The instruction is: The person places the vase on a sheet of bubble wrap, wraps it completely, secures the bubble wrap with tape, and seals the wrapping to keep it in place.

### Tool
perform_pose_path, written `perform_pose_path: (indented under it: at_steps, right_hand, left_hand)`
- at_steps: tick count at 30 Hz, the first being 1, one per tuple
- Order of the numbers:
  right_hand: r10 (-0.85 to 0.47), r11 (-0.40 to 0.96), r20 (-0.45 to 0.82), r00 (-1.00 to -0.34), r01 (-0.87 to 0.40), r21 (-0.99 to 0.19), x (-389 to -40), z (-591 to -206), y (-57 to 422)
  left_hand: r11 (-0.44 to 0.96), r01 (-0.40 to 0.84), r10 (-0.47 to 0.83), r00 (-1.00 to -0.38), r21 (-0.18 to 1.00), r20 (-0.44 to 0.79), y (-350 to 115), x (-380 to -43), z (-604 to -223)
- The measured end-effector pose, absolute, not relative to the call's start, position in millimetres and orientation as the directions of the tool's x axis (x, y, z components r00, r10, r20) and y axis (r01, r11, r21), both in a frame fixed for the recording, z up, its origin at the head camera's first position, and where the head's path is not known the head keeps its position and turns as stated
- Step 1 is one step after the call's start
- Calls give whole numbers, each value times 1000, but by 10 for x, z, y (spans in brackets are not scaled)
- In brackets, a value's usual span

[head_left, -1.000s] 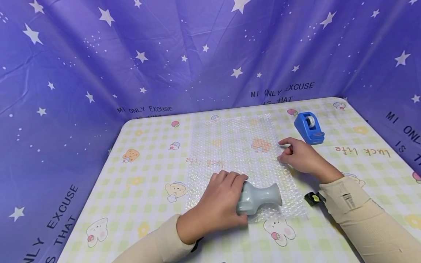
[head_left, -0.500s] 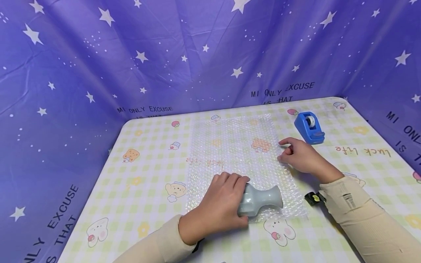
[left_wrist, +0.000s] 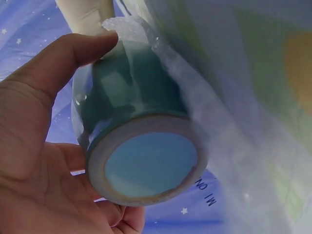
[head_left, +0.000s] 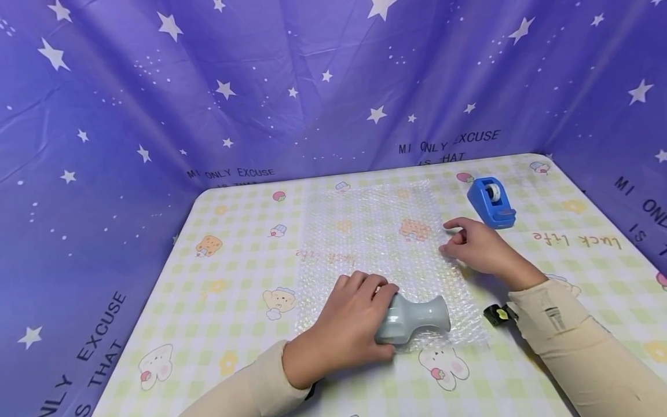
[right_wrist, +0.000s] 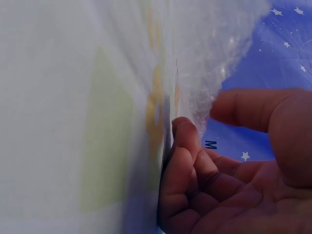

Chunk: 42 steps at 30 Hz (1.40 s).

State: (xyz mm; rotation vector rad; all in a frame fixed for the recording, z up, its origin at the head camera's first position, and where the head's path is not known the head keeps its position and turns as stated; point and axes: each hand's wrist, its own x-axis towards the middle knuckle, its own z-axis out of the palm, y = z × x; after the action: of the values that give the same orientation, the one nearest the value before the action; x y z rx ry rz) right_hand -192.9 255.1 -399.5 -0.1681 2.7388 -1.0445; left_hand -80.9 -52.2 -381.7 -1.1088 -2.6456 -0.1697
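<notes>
**Rolling-up looks barely begun**

Bubble wrap [head_left: 375,214] spans my frame's centre; the vase [head_left: 414,317] lies sideways at lower centre, gripped by the left hand [head_left: 350,321]. Whether the right hand [head_left: 478,246] pinches the wrap's edge, I can't tell. Next calls for snug turning.

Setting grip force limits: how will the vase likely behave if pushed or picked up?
Likely slippery: the vase has a glossy surface. Probably fragile: it looks like glazed ceramic. May roll if the left hand lets go, as it lies on its side with a round base, though the bubble wrap beneath could slow it.
</notes>
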Motion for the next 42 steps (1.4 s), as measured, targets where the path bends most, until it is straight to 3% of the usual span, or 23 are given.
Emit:
perform_pose_path:
  at_steps: [12, 20, 26, 33, 42]
  right_hand:
    - [-259, 770, -103, -960, -140, -623, -1790, -3859, 2461]
    - [-301, 795, -77, -951, -206, -571, -1664, -3773, 2371]
    - [-333, 817, 40, -942, -309, -486, -1496, -3706, 2307]
    - [-456, 721, 282, -844, -536, -439, -1187, -3637, 2040]
    - [-592, 648, 362, -720, -692, -316, -873, -3696, 1832]
  left_hand:
    - [706, 708, 694, -683, -26, 226, -663, -821, -3792]
    - [683, 730, 708, -667, 15, 231, -665, -844, -3793]
    - [702, 710, 707, -686, -52, 172, -646, -791, -3823]
    - [704, 701, 710, -689, -117, 145, -623, -745, -3848]
    - [705, 695, 709, -690, -139, 146, -627, -747, -3849]
